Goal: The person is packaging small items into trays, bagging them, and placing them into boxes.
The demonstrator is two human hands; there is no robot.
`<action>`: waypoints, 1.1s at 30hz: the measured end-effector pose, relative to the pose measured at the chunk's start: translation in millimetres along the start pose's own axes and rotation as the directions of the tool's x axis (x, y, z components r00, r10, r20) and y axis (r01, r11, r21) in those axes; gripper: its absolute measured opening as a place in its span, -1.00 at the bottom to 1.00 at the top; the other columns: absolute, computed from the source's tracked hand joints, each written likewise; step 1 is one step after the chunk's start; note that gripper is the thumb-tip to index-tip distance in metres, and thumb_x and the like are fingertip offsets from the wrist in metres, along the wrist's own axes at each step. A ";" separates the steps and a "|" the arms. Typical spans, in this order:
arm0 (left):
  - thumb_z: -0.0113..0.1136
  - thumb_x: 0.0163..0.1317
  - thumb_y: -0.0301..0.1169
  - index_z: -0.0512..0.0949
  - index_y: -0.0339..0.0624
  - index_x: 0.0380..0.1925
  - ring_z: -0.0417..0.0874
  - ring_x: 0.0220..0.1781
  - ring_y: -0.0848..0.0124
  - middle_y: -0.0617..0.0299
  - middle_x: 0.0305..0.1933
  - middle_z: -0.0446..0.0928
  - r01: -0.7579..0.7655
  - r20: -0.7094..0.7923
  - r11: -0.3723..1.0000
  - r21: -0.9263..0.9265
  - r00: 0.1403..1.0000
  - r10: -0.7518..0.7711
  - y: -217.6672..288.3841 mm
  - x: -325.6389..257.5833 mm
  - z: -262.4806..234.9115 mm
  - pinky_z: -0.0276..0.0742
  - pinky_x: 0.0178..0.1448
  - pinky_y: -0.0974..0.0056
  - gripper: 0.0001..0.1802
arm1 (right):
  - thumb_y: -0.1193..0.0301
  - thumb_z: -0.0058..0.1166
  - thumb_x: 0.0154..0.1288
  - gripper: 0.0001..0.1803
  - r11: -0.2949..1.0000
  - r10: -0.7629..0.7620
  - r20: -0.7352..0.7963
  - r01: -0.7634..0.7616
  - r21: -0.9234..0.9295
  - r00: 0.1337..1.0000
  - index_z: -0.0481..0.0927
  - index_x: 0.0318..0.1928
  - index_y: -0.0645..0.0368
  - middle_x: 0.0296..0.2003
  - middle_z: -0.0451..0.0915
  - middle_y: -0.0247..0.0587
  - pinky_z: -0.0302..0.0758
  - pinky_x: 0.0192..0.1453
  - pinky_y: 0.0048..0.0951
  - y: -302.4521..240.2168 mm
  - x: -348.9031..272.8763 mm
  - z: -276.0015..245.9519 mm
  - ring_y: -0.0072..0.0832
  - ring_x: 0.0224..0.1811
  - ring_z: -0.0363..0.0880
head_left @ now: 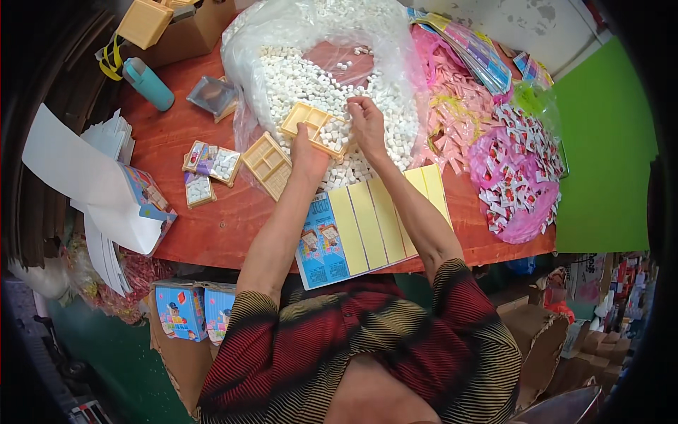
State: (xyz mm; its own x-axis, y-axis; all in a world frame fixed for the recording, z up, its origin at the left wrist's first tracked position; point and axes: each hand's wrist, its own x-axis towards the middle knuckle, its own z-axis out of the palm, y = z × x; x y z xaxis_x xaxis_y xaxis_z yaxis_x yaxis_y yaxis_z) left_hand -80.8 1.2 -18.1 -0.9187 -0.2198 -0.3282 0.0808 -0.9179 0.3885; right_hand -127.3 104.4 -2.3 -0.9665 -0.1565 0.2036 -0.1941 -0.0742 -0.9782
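My left hand [309, 157] grips a cream-yellow plastic tray [302, 115] with several compartments, thumb over its near side. White cube-shaped pieces fill its right-hand compartment; the left ones look bare. Just right of the tray, my right hand [369, 128] has its fingers curled together; whatever they pinch is too small to make out. Under both hands spreads a heap of white cubes [281, 81] in a large clear plastic bag [244, 44]. Beside my left wrist lies another cream-yellow tray [267, 167], its compartments bare. A yellow-and-blue printed card sheet [364, 226] lies beneath my forearms.
Left on the red table [226, 237] are small filled trays [214, 162], a clear lidded box [212, 95], a teal bottle [148, 83] and white sheets [92, 177]. On the right lie pink sachets [459, 120] and pink bags of small red-and-white packets [519, 184], beside a green panel [600, 148].
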 end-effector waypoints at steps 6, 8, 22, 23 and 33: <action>-0.45 0.26 -0.17 0.15 -0.17 0.03 0.26 0.09 0.23 0.09 0.06 0.23 -0.004 -0.057 0.996 0.094 0.998 0.009 -0.4 -14.0 10.9 0.13 0.18 0.09 -0.57 | 0.57 -0.01 -0.01 -0.86 0.721 -0.482 0.266 0.550 -0.422 0.835 0.46 -0.36 0.23 -0.51 0.45 -0.22 0.32 -0.32 -0.53 -1.7 -23.1 8.3 -0.42 -0.42 0.40; -0.46 0.26 -0.17 0.13 -0.18 0.04 0.24 0.11 0.22 0.08 0.07 0.21 -0.009 -0.088 0.993 0.114 0.996 0.019 3.1 -23.7 19.2 0.13 0.18 0.08 -0.55 | 0.57 -0.03 0.00 -0.86 0.799 -0.457 0.205 0.500 -0.332 0.866 0.46 -0.34 0.23 -0.51 0.45 -0.22 0.33 -0.32 -0.54 -4.1 -19.4 7.7 -0.43 -0.41 0.40; -0.43 0.26 -0.23 0.05 -0.23 0.07 0.25 0.11 0.16 0.00 0.10 0.17 0.067 -0.111 0.989 0.135 0.992 -0.052 33.1 -49.2 8.3 0.22 0.14 0.07 -0.56 | 0.15 0.06 -0.16 -0.43 0.333 -0.111 0.279 0.300 -0.894 0.954 0.38 -0.09 0.14 -0.18 0.43 0.04 0.32 -0.12 -0.26 23.9 144.7 15.9 -0.15 -0.10 0.38; -0.43 0.26 -0.23 0.05 -0.23 0.07 0.24 0.12 0.16 0.00 0.10 0.16 0.073 -0.104 0.988 0.136 0.993 -0.059 34.4 -50.4 6.5 0.22 0.14 0.06 -0.56 | 0.15 0.06 -0.16 -0.43 0.341 -0.117 0.278 0.301 -0.890 0.954 0.38 -0.09 0.14 -0.18 0.43 0.04 0.32 -0.12 -0.26 30.4 146.9 21.7 -0.15 -0.10 0.38; -0.37 0.25 -0.27 0.11 -0.21 0.04 0.30 0.08 0.22 0.06 0.06 0.24 0.094 -0.062 0.989 0.111 0.994 -0.088 45.1 -44.1 -15.0 0.26 0.12 0.12 -0.60 | 0.28 0.08 -0.27 -0.51 0.449 -0.071 0.500 0.475 -0.757 0.863 0.39 -0.23 0.23 -0.37 0.46 0.04 0.37 -0.27 -0.24 30.3 154.2 17.9 -0.16 -0.31 0.45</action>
State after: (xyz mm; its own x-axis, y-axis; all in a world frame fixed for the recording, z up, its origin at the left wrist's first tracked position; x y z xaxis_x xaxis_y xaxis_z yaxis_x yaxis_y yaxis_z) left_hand -30.8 -35.5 0.9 -0.8966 -0.1581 -0.4137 -0.0498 -0.8922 0.4489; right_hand -279.2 60.4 0.2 -0.7366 -0.6221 0.2655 -0.6734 0.6380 -0.3734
